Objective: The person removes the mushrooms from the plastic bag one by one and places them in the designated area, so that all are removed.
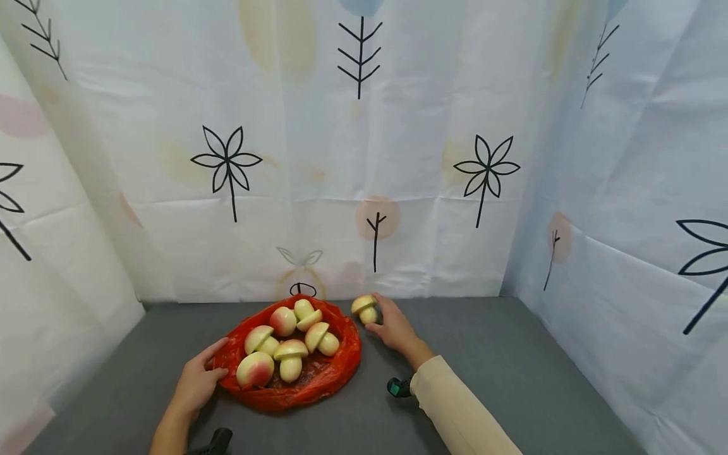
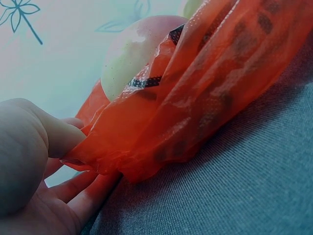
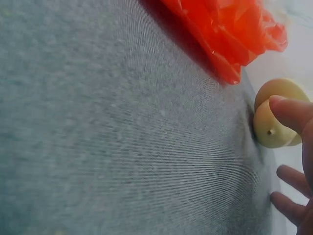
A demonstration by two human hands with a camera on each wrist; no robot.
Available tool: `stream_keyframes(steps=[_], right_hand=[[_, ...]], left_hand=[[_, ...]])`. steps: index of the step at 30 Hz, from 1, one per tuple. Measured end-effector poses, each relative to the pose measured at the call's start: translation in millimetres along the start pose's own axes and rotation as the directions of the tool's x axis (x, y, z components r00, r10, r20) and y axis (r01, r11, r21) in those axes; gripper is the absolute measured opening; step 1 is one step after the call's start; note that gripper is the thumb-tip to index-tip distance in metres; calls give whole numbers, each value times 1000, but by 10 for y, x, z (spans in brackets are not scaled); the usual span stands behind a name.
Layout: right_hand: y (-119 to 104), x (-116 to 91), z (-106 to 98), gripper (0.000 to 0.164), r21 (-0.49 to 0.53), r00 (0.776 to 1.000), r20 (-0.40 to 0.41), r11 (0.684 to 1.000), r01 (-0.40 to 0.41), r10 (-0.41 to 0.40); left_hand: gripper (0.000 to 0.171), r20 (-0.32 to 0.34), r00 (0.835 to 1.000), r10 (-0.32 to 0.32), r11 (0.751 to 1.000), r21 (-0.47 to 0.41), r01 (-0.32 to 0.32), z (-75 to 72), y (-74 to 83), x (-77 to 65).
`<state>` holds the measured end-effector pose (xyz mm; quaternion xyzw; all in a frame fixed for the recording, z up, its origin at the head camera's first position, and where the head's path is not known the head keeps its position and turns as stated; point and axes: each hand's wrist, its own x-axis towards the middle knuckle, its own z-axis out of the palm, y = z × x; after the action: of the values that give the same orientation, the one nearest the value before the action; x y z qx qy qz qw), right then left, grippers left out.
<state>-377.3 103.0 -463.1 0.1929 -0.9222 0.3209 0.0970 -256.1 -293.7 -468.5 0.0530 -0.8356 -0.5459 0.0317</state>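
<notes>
A red plastic bag point(image 1: 279, 399) lies with its mouth spread wide, its rim rolled into a ring. Inside sit several cream toy mushrooms point(image 1: 290, 360) with pink-blushed caps; two pieces, such as the rounded one point(image 1: 255, 369), show only a cap-like side. At the bag's left edge my left hand point(image 1: 193, 384) pinches the red film between thumb and fingers, as the bag's side point(image 2: 161, 117) in the left wrist view shows. Beyond the bag's right rim, my right hand point(image 1: 396, 328) holds a single toy mushroom point(image 1: 364, 305) between thumb and forefinger. Its other fingers point(image 3: 288, 208) are spread.
Grey cloth point(image 1: 483, 366) covers the tabletop. White printed curtains point(image 1: 318, 158) hang at the back and both sides. Black wrist devices sit on both arms, the right one point(image 1: 399, 387) with a green patch.
</notes>
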Motion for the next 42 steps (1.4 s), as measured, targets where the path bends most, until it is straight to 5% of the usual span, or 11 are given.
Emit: stream_keyframes(steps=[23, 42], right_hand=[[-359, -428, -114, 68, 237, 990, -87, 968, -89, 112], [-877, -506, -32, 67, 474, 965, -260, 875, 99, 32]], left_hand=[[64, -5, 1000, -1, 999, 42, 1, -1, 23, -14], [64, 6, 1000, -11, 999, 50, 10, -21, 34, 6]])
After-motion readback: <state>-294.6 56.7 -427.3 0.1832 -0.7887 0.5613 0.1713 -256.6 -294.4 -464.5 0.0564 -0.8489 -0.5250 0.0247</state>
